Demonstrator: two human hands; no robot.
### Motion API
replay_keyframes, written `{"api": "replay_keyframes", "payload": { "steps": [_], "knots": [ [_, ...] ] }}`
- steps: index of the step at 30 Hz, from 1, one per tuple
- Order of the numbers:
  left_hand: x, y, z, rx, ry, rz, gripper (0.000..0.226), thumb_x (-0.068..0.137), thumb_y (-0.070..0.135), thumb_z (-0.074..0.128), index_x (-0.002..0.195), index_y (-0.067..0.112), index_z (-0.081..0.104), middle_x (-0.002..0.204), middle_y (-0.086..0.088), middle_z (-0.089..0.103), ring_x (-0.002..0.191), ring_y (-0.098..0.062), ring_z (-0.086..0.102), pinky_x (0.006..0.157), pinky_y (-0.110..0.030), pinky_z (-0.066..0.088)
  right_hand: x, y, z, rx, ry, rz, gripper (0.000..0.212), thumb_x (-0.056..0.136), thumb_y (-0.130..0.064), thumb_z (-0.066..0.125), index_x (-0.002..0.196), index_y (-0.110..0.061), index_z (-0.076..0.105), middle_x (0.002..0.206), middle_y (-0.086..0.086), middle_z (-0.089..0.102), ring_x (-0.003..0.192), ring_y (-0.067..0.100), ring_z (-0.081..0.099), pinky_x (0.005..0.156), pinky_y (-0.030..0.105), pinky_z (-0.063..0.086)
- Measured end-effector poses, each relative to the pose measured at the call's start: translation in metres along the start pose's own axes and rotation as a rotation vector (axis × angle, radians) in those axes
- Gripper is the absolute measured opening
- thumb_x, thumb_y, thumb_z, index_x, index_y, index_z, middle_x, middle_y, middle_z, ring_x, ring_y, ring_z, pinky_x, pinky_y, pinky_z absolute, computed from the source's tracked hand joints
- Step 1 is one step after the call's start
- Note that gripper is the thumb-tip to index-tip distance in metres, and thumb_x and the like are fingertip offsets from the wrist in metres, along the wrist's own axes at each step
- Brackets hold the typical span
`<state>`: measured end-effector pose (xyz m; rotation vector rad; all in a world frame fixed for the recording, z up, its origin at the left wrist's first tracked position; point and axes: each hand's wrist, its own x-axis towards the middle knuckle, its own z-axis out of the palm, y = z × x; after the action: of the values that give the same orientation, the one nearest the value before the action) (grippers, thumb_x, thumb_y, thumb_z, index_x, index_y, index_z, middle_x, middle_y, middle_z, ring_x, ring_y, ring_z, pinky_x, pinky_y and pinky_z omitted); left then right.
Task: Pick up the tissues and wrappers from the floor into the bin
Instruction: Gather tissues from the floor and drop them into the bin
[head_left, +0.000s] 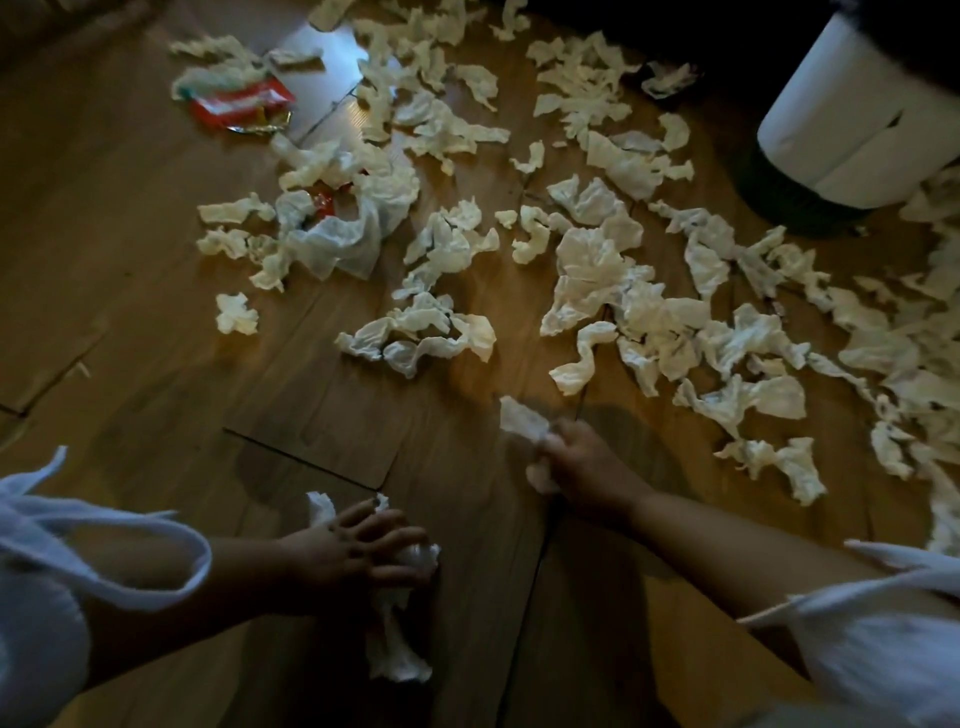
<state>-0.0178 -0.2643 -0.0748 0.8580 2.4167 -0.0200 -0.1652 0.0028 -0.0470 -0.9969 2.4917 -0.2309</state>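
Note:
Crumpled white tissues (587, 270) lie scattered over the wooden floor (156, 312) from the middle to the far right. A red wrapper (241, 106) lies at the upper left, and a smaller red wrapper (322, 203) peeks out among tissues below it. My left hand (353, 551) is low in the view, closed around a bunch of tissues (395, 654) that hangs below it. Just above the floor, my right hand (582, 462) grips a tissue (522, 418) that sticks out to its upper left. The white bin (857, 104) stands at the upper right.
The bin has a dark base (779, 202) and a dark area behind it. Floorboard seams run across the wood. My white sleeves (883, 649) fill the lower corners. Bare floor lies at the left and between my arms.

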Motion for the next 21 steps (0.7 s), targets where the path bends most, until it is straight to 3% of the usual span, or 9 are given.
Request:
{"api": "replay_keyframes", "payload": {
  "steps": [3, 4, 6, 8, 10, 13, 17, 19, 21],
  "knots": [
    [0.006, -0.002, -0.001, 0.071, -0.07, 0.074, 0.064, 0.093, 0.035, 0.04, 0.146, 0.037, 0.004, 0.157, -0.006, 0.008, 0.143, -0.033, 0.007, 0.113, -0.041, 0.001, 0.039, 0.02, -0.03, 0.113, 0.218, 0.162, 0.043, 0.089, -0.044, 0.037, 0.111, -0.011, 0.054, 0.119, 0.011, 0.046, 0.111, 0.026, 0.044, 0.085, 0.029, 0.035],
    [0.01, -0.002, -0.002, 0.02, -0.193, 0.028, 0.062, 0.096, 0.033, 0.04, 0.147, 0.034, 0.005, 0.158, -0.005, 0.003, 0.145, -0.03, 0.0, 0.113, -0.038, -0.005, 0.052, 0.028, -0.038, 0.155, 0.29, 0.214, 0.049, 0.088, -0.051, 0.037, 0.108, -0.01, 0.055, 0.118, 0.013, 0.046, 0.111, 0.028, 0.044, 0.086, 0.033, 0.037],
    [0.017, -0.004, -0.017, -0.084, -0.234, -0.015, 0.058, 0.096, 0.036, 0.034, 0.148, 0.03, 0.009, 0.157, -0.004, 0.007, 0.144, -0.026, 0.004, 0.117, -0.036, 0.004, 0.073, 0.041, -0.047, 0.177, 0.364, 0.303, 0.048, 0.089, -0.05, 0.045, 0.113, -0.01, 0.056, 0.128, 0.016, 0.041, 0.12, 0.032, 0.04, 0.098, 0.041, 0.038],
    [0.029, -0.009, -0.03, -0.221, -0.039, -0.112, 0.063, 0.089, 0.05, 0.014, 0.143, 0.022, 0.027, 0.148, -0.004, 0.032, 0.136, -0.02, 0.03, 0.109, -0.029, 0.027, 0.085, 0.048, -0.047, 0.13, 0.285, 0.387, 0.049, 0.089, -0.049, 0.049, 0.125, -0.016, 0.05, 0.143, 0.013, 0.028, 0.133, 0.035, 0.027, 0.106, 0.046, 0.032],
    [0.043, -0.014, -0.04, -0.313, 0.269, -0.22, 0.068, 0.087, 0.058, 0.006, 0.127, 0.019, 0.044, 0.127, -0.002, 0.054, 0.115, -0.016, 0.052, 0.087, -0.021, 0.043, 0.086, 0.046, -0.041, 0.101, 0.148, 0.441, 0.054, 0.087, -0.052, 0.049, 0.134, -0.026, 0.039, 0.151, 0.007, 0.015, 0.139, 0.034, 0.015, 0.11, 0.049, 0.028],
    [0.056, -0.012, -0.053, -0.524, 0.31, -0.372, 0.031, 0.096, 0.041, 0.035, 0.114, 0.021, 0.051, 0.116, 0.004, 0.053, 0.103, -0.009, 0.047, 0.068, -0.012, 0.035, 0.07, 0.037, -0.017, 0.047, -0.018, 0.385, 0.057, 0.092, -0.047, 0.044, 0.142, -0.033, 0.021, 0.154, 0.003, 0.001, 0.143, 0.032, 0.005, 0.112, 0.049, 0.022],
    [0.07, 0.003, -0.083, -0.789, 0.412, -0.45, 0.015, 0.096, 0.035, 0.039, 0.09, 0.026, 0.05, 0.089, 0.007, 0.054, 0.078, -0.008, 0.05, 0.065, -0.021, 0.042, 0.039, 0.035, -0.011, 0.067, -0.089, 0.139, 0.044, 0.094, -0.031, 0.048, 0.135, -0.024, 0.035, 0.142, 0.005, 0.033, 0.123, 0.02, 0.04, 0.097, 0.032, 0.039],
    [0.074, 0.013, -0.103, -0.951, 0.426, -0.45, 0.017, 0.097, 0.035, 0.039, 0.087, 0.028, 0.051, 0.082, 0.008, 0.053, 0.074, -0.007, 0.051, 0.065, -0.022, 0.043, 0.028, 0.043, -0.028, 0.208, -0.075, 0.111, 0.031, 0.092, -0.027, 0.052, 0.122, -0.023, 0.044, 0.12, -0.001, 0.051, 0.101, 0.01, 0.05, 0.081, 0.023, 0.042],
    [0.078, 0.023, -0.128, -1.031, 0.461, -0.436, 0.019, 0.096, 0.036, 0.04, 0.08, 0.033, 0.05, 0.078, 0.008, 0.052, 0.071, -0.007, 0.052, 0.065, -0.025, 0.044, 0.022, 0.055, -0.053, 0.331, -0.022, 0.101, 0.021, 0.091, -0.027, 0.054, 0.11, -0.024, 0.045, 0.097, -0.009, 0.052, 0.086, 0.007, 0.051, 0.066, 0.017, 0.037]
  ]
}}
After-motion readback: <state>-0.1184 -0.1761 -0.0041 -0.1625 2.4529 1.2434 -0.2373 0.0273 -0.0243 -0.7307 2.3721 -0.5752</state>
